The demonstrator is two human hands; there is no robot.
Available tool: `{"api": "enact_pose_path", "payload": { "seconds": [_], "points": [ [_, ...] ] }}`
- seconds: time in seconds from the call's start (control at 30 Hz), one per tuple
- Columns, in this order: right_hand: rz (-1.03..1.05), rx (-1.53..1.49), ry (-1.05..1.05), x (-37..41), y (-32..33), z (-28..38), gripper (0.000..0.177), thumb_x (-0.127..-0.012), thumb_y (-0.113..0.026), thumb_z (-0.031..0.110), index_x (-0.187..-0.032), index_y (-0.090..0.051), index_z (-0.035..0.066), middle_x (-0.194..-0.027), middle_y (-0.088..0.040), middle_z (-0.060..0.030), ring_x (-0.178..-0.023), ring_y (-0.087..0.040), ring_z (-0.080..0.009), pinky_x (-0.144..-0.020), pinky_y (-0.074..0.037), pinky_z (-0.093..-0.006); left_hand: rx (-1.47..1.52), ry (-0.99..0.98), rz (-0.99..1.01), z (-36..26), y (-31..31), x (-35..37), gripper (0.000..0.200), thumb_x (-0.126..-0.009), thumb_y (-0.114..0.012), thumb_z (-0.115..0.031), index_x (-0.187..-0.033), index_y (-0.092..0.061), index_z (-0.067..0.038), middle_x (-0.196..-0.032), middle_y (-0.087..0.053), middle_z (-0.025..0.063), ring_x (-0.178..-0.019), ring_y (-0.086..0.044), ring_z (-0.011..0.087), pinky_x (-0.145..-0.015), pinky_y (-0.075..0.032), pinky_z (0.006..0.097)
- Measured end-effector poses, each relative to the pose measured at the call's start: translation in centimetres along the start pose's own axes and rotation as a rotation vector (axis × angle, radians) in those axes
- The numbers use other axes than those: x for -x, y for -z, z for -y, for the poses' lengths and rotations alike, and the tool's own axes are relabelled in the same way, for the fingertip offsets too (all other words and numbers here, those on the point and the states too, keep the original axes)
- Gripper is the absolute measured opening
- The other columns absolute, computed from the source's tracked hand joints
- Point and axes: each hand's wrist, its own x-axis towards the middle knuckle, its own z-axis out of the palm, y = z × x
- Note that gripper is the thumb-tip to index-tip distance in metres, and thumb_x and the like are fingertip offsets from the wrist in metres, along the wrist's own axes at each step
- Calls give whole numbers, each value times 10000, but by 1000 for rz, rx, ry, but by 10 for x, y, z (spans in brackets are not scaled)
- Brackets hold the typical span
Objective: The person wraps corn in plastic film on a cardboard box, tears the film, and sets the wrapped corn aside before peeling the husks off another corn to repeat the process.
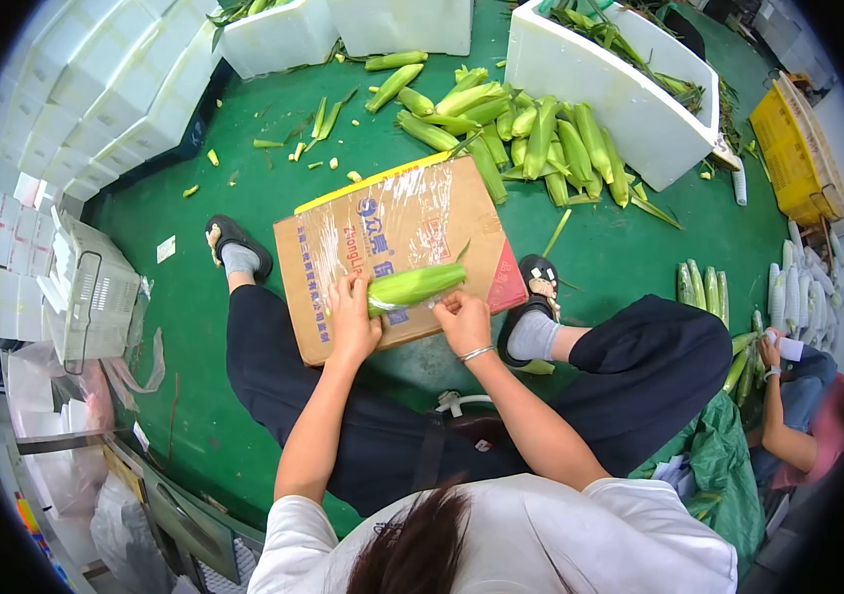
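Note:
An ear of corn (412, 287) in its green husk lies across the top of a printed cardboard box (333, 233) between my knees. My left hand (351, 319) is closed around the thick left end of the ear, its fingertips resting on the husk. At the lower right side of the ear, my right hand (464, 321) has its fingers pinched together. Something thin and shiny, perhaps clear film, shows by those fingers, but I cannot make it out. Clear plastic also glints across the box's printed face.
A heap of husked-on corn (541, 139) lies on the green floor beyond the box. Behind it stands a white foam box (600, 94) holding leaves. Yellow crate (793, 148) and wrapped ears (803, 292) are at right, near another person's arm (778, 421). A white crate (95, 297) stands left.

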Motion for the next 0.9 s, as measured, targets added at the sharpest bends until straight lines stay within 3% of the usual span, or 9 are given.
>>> {"api": "enact_pose_path", "payload": {
  "seconds": [0.33,0.5,0.57,0.63,0.67,0.77,0.83,0.87,0.9],
  "points": [
    [19,185,-42,-5,-28,5,227,-788,-663,191,-755,-681,-33,-742,-665,-211,-735,-658,-369,-699,-512,-448,-9,-17,1,-1,2,-1,625,-570,-633,77,-1164,-464,-23,-1124,-454,190,-1074,-434,413,-943,-377,465],
    [-108,350,195,-3,12,-32,183,-804,-621,160,-785,-623,-22,-714,-638,-227,-690,-633,-410,-687,-504,-478,-7,-1,3,4,6,-2,626,-572,-638,76,-1169,-472,-18,-1128,-457,188,-1082,-437,409,-945,-386,459],
    [-260,358,202,-17,56,-63,164,-859,-592,136,-823,-587,-24,-699,-641,-187,-607,-640,-330,-620,-514,-430,18,-19,17,7,10,0,580,-593,-637,71,-1147,-508,-44,-1138,-467,174,-1080,-433,394,-948,-365,470],
    [-170,29,-127,-25,91,-44,205,-925,-563,148,-809,-580,-21,-669,-641,-108,-595,-651,-191,-534,-503,-339,29,-40,47,0,11,2,593,-595,-629,75,-1165,-515,-45,-1140,-472,173,-1080,-437,391,-936,-367,469],
    [-154,-29,-89,-30,90,-48,218,-968,-515,168,-856,-574,-10,-710,-641,-88,-617,-647,-132,-522,-510,-279,-26,-88,101,-5,14,3,597,-595,-621,81,-1170,-521,-47,-1141,-473,170,-1079,-438,389,-932,-367,471],
    [-35,-737,-346,-36,68,-30,188,-979,-494,171,-948,-541,-8,-742,-628,-93,-631,-649,-166,-572,-549,-280,-76,-141,145,-12,15,10,604,-592,-598,101,-1173,-536,-53,-1139,-473,163,-1072,-441,386,-924,-373,468],
    [43,-644,-342,-31,55,-23,156,-971,-491,141,-941,-519,-9,-760,-629,-103,-616,-632,-158,-562,-539,-283,-9,-144,230,-15,16,17,607,-588,-594,103,-1172,-541,-57,-1139,-475,153,-1065,-443,386,-924,-383,471],
    [4,-507,-157,-26,43,-23,175,-968,-508,158,-928,-508,-12,-774,-617,-100,-608,-617,-139,-557,-534,-284,-17,-152,271,-17,18,21,603,-593,-628,80,-1173,-538,-56,-1147,-478,144,-1047,-455,382,-927,-403,460],
    [-12,-320,1,-13,40,-3,132,-949,-509,101,-884,-504,-15,-753,-599,-121,-611,-617,-208,-563,-510,-335,-15,-138,271,-19,22,23,603,-593,-628,80,-1173,-538,-56,-1147,-478,144,-1047,-455,382,-927,-403,460]
  ]
}}
